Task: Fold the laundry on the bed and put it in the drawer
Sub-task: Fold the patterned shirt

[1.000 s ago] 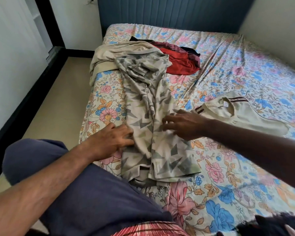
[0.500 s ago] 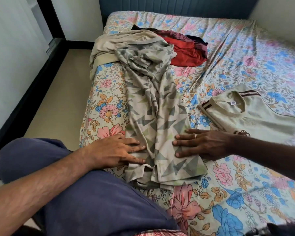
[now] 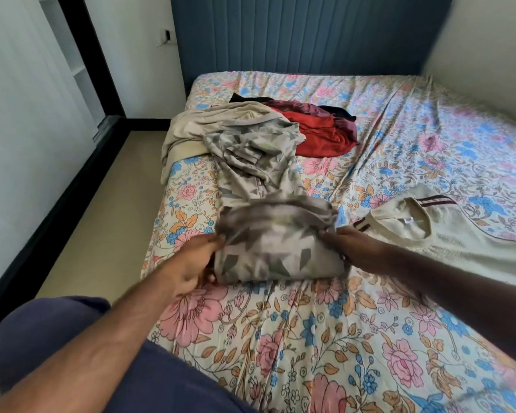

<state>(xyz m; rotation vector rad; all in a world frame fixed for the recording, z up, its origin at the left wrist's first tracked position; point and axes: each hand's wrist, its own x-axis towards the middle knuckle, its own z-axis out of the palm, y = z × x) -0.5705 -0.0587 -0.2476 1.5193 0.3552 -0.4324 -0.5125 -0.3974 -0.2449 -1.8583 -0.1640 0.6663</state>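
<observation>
Patterned garment [image 3: 268, 248]: grey-beige triangles, lower end doubled over, blurred.

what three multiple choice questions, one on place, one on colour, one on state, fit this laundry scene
1. Where does the folded cream shirt lie?
A. to the right of the patterned shirt
B. on the floor
C. on the pile

2. What colour is the garment right of the beige one in the pile?
A. yellow
B. red
C. white

3. What are the hands doing?
A. resting idle
B. both gripping the patterned shirt
C. holding the cream shirt

Answers: 1 A, it lies on the bed sheet beside the right hand. 2 B, red cloth shows there. 3 B, the left hand and right hand pinch the patterned shirt at its sides.
</observation>
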